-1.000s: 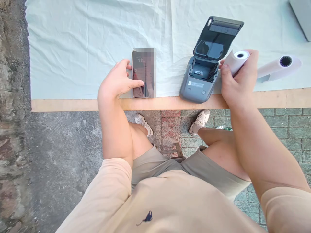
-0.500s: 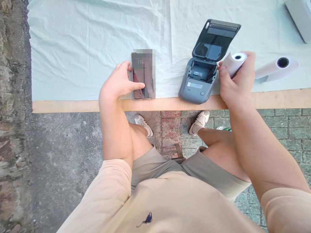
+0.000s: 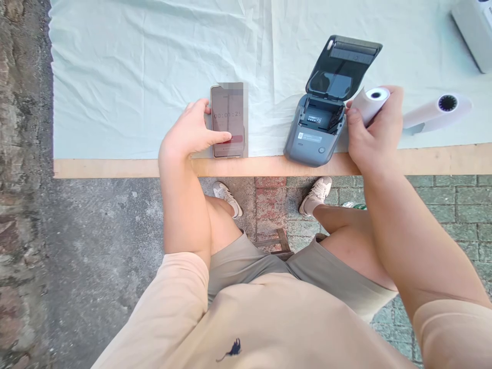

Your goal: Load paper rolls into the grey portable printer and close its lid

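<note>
A phone (image 3: 227, 121) lies flat on the cloth-covered table (image 3: 115, 166) near its front edge. My left hand (image 3: 190, 132) grips the phone's left side, with the thumb pressed on the lower part of the screen. To the right stands a small grey printer (image 3: 322, 119) with its lid tipped up and its paper bay showing. My right hand (image 3: 374, 134) is closed round a white paper roll (image 3: 370, 102), held just right of the printer's open bay.
A second white paper roll (image 3: 438, 112) lies on the pale cloth (image 3: 134, 77) further right. A grey box corner (image 3: 474, 28) shows at the top right. Below the table edge are my knees, shoes and a paved floor.
The phone's screen has changed from a dark display to a lighter one with digits and a red bar. Both hands have stayed almost still.
</note>
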